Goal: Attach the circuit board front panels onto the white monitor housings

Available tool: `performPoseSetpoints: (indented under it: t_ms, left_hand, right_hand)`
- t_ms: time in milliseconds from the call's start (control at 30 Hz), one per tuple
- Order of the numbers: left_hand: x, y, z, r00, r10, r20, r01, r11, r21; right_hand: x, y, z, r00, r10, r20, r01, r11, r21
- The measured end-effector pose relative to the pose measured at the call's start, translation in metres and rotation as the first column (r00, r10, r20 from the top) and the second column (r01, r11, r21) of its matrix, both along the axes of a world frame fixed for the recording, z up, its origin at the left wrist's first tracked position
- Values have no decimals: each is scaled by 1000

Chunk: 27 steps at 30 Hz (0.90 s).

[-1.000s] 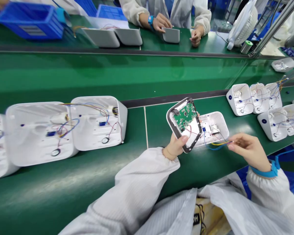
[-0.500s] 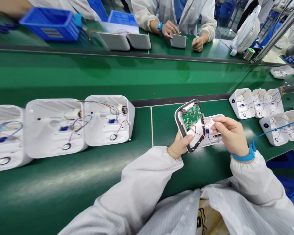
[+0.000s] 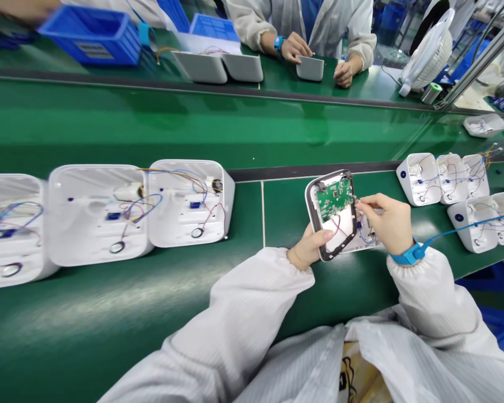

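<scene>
My left hand (image 3: 311, 246) is closed round the lower left edge of a tilted white cover (image 3: 331, 225) with a dark rim. A green circuit board (image 3: 335, 199) is fixed inside its upper part, and a red and black wire runs below the board. At the cover's right edge, beside the board, the thumb and fingers of my right hand (image 3: 387, 221) are pinched together; what they hold is too small to make out. Behind the cover lies a white housing (image 3: 363, 242) with thin wires inside, partly hidden by the cover and my right hand.
Open white housings (image 3: 101, 218) with wires line the left of the green bench (image 3: 159, 313). Several smaller-looking housings (image 3: 420, 179) stand at the right. A blue cord (image 3: 466, 226) runs right from my wristband. Across the strip, a co-worker's hands (image 3: 296, 47) are at a grey-white housing (image 3: 309, 68).
My right hand has moved left and slightly up, from over the white housing to the cover's right edge beside the board. The cover stays in my left hand, shifted slightly right.
</scene>
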<state>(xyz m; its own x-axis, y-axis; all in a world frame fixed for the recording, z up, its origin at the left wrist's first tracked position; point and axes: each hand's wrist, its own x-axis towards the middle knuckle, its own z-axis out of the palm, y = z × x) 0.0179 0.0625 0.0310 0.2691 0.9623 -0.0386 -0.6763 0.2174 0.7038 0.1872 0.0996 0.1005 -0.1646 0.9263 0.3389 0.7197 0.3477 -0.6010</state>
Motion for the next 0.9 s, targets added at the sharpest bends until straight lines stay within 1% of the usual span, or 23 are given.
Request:
performPoseSetpoints:
  t_ms: [100,167,200,267,333,433,500,567,633,700,733,900]
  left_hand:
    - [0,1,2,1000,0,11,0,1000,-8]
    - [-1,1,4,1000,-9,26,9,1000,-1]
    - [-1,1,5,999,-19,34,19,1000,4]
    - [-1,1,6,998,-38,44,38,999,8]
    - [-1,1,5,999,-28,41,28,1000,-5]
    - [-1,1,3,1000,5,21,-5,1000,-23]
    - [-1,1,1,1000,2,9,-2,1000,-15]
    - [0,0,-1,1000,8,0,-8,1000,-1]
    - [1,0,-2,999,31,-18,-31,999,14]
    - [1,-1,-5,998,40,-42,-39,999,37]
    - [1,-1,-6,998,37,-52,-35,998,49]
    - [0,-1,-11,998,21,-59,-16,996,83]
  right_hand:
    - [4,2,-3,991,98,88,-104,992,69]
    - [6,4,-6,984,126,128,-137,987,82]
    - [7,4,-8,983,111,145,-124,989,83]
    - [6,5,-10,980,40,194,-59,994,91]
    - [4,4,-11,956,-20,293,-12,994,109]
    - [2,1,-9,880,-50,473,-23,989,148]
    - [2,-1,-5,859,-46,510,-41,987,158]
    - [2,-3,-3,893,2,451,-74,987,143]
    - [2,-6,-1,939,112,325,-151,984,98]
    - [1,-9,-1,953,213,215,-229,972,49]
    - [-1,-11,-1,954,238,185,-247,969,27]
    - [-8,-17,-3,967,202,158,-202,979,-15]
